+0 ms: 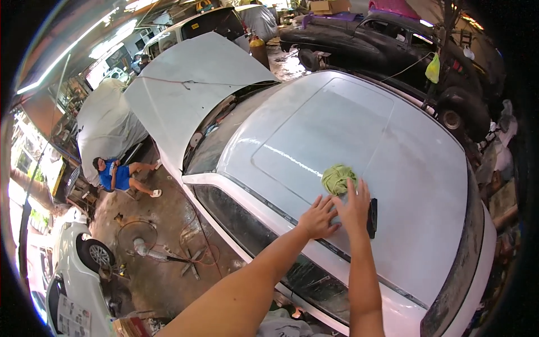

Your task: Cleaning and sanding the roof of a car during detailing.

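Observation:
A crumpled light-green cloth [337, 180] lies on the dull white-grey roof [426, 224] of a car, near the roof's left side edge. Fingers spread, my left hand [319, 218] is over the roof just below the cloth and holds nothing. Beside it my right hand [353, 206] is stretched out, its fingertips overlapping the cloth's lower right edge; whether they press on it I cannot tell. The two hands are close together, almost touching. Right of my right wrist sits a flat black object [372, 218], partly hidden by the hand.
The car's bonnet [196, 78] stands raised at the far left. A person in blue [115, 175] sits on the left. A pedestal fan [140, 244] is on the floor beside the car. Beyond the roof stands an old black car [370, 48]; a white car [78, 269] is at lower left.

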